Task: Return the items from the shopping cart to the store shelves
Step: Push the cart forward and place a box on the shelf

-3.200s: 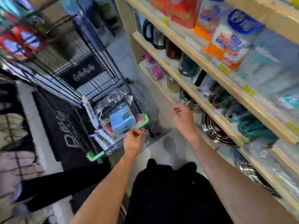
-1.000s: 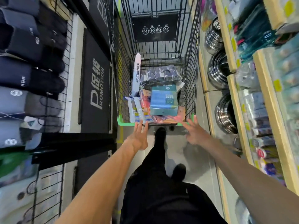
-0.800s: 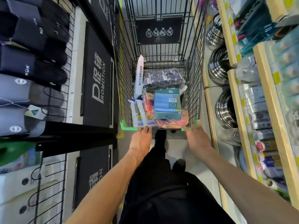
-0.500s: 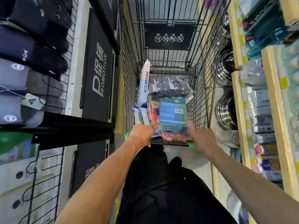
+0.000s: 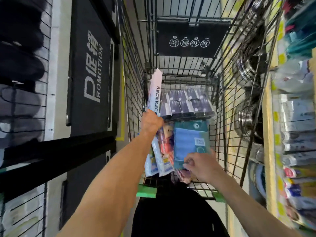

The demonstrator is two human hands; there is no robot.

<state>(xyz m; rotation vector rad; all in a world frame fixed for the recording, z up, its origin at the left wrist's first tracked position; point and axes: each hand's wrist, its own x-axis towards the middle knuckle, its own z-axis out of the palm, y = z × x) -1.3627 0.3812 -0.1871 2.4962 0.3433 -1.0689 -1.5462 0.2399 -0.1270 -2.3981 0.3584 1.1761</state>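
Our left hand [image 5: 151, 121] grips the tall white pack [image 5: 154, 93], right hand [image 5: 200, 165] pinches the blue pack [image 5: 189, 142]; lift each straight up, clear of the cart [image 5: 227, 93] wires.

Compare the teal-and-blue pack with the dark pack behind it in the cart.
The teal-and-blue pack is one flat block with a printed label; the dark pack shows rows of separate rolls. The right hand touches the teal-and-blue pack's near edge; nothing touches the dark pack. Both lie in the cart.

The wire shopping cart [image 5: 220, 93] holds a blue-green box [image 5: 191, 142] by the right hand [image 5: 202, 165] and a dark multipack [image 5: 186, 104] beyond it.
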